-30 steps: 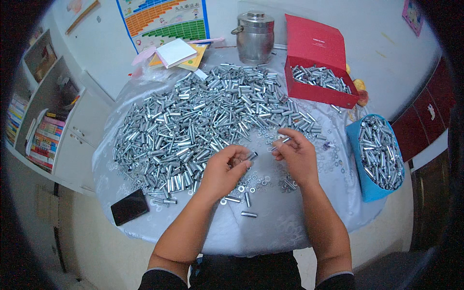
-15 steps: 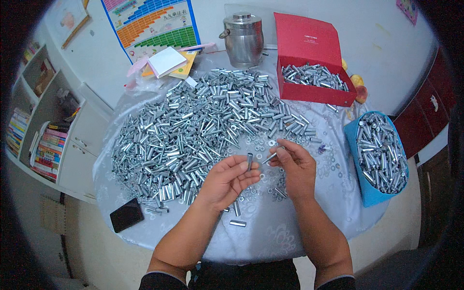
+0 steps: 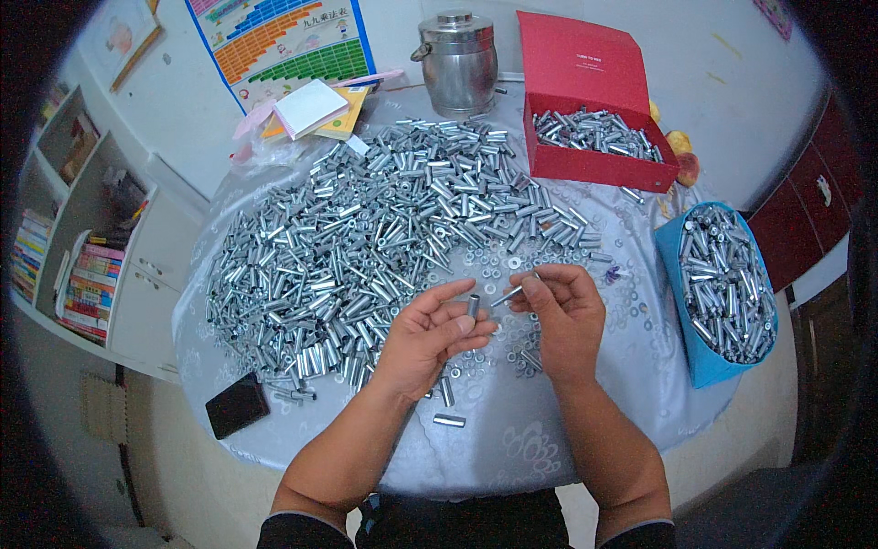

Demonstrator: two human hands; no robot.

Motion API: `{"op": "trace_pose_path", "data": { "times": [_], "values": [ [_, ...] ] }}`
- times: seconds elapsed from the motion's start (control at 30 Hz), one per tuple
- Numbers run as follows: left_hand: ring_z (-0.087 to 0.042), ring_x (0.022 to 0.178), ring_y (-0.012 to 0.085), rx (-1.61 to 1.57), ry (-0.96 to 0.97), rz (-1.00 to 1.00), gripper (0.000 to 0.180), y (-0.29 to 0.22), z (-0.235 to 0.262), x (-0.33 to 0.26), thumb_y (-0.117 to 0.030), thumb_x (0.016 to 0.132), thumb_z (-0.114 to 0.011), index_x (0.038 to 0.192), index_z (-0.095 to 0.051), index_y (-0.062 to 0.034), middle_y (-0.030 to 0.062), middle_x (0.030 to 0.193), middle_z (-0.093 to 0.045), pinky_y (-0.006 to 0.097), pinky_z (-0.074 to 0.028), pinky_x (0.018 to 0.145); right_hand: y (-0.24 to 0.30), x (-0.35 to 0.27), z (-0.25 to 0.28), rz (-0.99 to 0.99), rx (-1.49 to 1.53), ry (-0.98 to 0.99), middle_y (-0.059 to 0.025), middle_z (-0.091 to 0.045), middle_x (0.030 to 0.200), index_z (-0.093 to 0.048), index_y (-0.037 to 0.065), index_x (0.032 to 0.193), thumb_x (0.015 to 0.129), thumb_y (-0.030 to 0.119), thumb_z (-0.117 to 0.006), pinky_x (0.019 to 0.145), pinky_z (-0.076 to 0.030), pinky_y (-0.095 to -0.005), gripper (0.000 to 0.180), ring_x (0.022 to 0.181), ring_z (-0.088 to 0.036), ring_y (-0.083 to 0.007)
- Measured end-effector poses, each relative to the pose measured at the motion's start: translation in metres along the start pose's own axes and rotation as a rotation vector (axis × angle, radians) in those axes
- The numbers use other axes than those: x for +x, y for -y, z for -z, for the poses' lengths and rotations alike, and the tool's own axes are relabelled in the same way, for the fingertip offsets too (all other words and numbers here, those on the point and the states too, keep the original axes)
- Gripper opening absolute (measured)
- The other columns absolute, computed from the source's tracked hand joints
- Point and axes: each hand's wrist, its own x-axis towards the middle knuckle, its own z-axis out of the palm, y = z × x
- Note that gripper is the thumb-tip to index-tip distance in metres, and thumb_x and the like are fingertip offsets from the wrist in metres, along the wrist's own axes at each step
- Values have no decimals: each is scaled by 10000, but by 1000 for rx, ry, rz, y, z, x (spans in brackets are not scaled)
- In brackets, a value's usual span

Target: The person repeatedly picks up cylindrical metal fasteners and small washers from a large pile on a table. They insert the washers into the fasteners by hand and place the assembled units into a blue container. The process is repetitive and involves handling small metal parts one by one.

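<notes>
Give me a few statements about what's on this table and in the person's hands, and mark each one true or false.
1. The left hand holds a short metal sleeve between its fingers. True.
2. The right hand is empty. False: it pinches a thin metal bolt, pointed towards the sleeve.
3. The red box is empty. False: metal pieces lie in it.
4. A blue bin full of metal pieces stands at the table's right edge. True.
5. The black phone lies beside the steel pot. False: the phone lies at the near left edge, the pot at the far side.
</notes>
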Motion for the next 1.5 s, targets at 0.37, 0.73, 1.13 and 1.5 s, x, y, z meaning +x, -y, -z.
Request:
{"op": "trace_pose_path", "data": {
  "times": [0.37, 0.73, 1.13, 1.5],
  "values": [
    [-670, 1026, 312, -204, -107, -30, 213, -1, 8, 2, -36, 933, -577, 1146, -561, -35, 191, 1109, -653, 402, -587, 873, 0, -4, -2, -24, -28, 31, -115, -684, 933, -565, -7, 1003, 885, -13, -651, 724, -568, -287, 145, 803, -677, -164],
    [-657, 1061, 319, -205, -50, -7, 163, 3, 6, 1, -54, 942, -574, 1102, -564, -23, 175, 1104, -648, 410, -582, 884, -4, -8, -3, 63, -29, 9, -111, -685, 949, -572, -9, 1003, 888, -27, -641, 761, -556, -275, 135, 833, -676, -161],
    [-676, 1014, 275, -248, -103, -24, 179, 2, 6, 2, -62, 956, -567, 1123, -546, 0, 172, 1081, -653, 356, -596, 839, -8, -8, -2, 299, -598, 205, -107, -665, 933, -705, 52, 934, 761, 67, -757, 719, -507, -337, 181, 812, -634, -234],
    [-669, 1036, 271, -408, -111, 7, 317, -8, 20, 4, -200, 998, -508, 1228, -546, 14, 169, 1110, -669, 378, -585, 870, -1, 13, 20, 431, -963, 264, -102, -629, 862, -722, 75, 918, 772, 134, -728, 779, -476, -397, 158, 860, -603, -285]
  ]
}}
